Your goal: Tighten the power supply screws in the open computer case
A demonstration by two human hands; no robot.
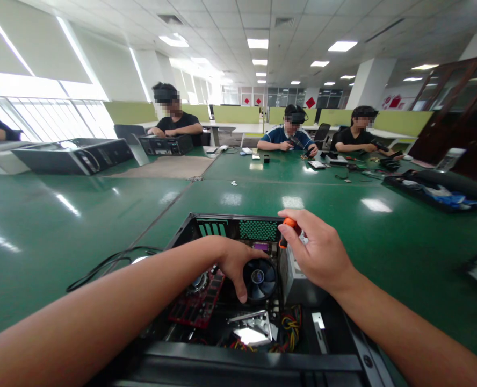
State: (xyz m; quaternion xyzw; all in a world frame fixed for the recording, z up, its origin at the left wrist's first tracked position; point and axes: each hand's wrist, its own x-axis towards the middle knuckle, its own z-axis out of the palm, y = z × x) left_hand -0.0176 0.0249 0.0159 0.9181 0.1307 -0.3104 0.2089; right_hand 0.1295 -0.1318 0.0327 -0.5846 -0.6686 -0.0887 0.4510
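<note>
An opened black computer case (254, 361) lies in front of me with its inside showing. My left hand (238, 264) reaches in from the left, thumb and fingers spread around the rim of a round black CPU fan (260, 280). Above the right side of the case, my right hand (323, 252) is closed around a screwdriver (289, 222) with an orange and black handle. The screwdriver's shaft and tip cannot be made out. A red circuit card (200, 307) sits left of the fan, and a grey power supply (301, 287) is on its right.
Colored cables (291, 325) bunch near the case's front. A black cord (105, 264) lies on the green table (81, 215) to the left. Another computer case (75, 157) stands farther left. Several people sit across the table with parts. A black tray (427, 191) is at right.
</note>
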